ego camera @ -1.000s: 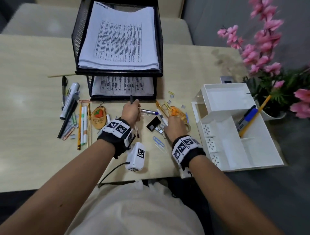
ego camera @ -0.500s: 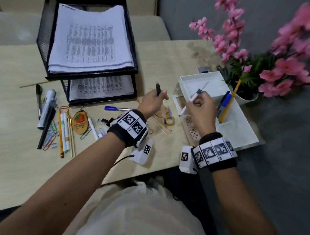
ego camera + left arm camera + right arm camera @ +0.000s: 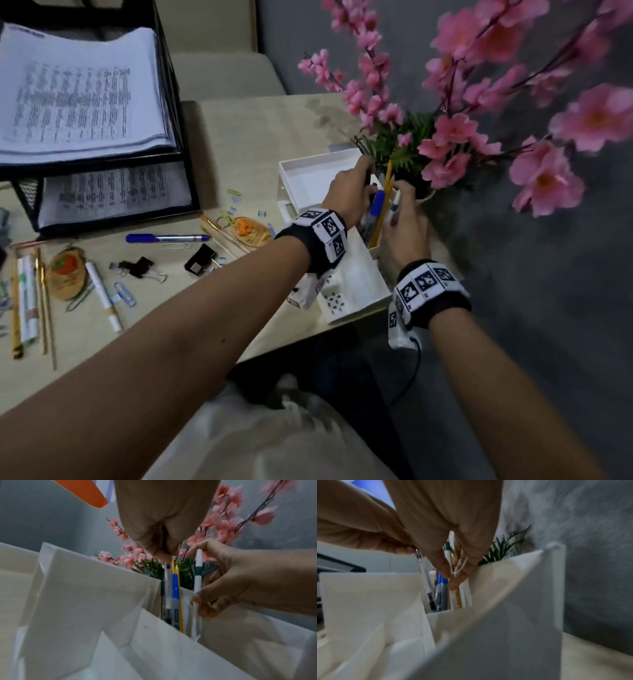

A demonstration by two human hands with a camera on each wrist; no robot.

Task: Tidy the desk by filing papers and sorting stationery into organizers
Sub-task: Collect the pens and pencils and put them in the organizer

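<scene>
While papers (image 3: 78, 102) already fill the tray (image 3: 174, 113) and clutter covers the bench (image 3: 239, 137), left hand (image 3: 349, 195) and right hand (image 3: 406, 222) each pinch a pen, lowering them into the organizer (image 3: 356, 284).

Printed tables on filed papers (image 3: 73, 99) too blurred to read (wristbands carry only coded squares).

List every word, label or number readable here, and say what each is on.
None can be read.
Papers in the black tray: printed table rows, too blurred.
Blue marker: small dark label, too small to read.
Wrist bands: black-and-white square codes, no letters.
Round tag: a picture, lettering illegible.
</scene>
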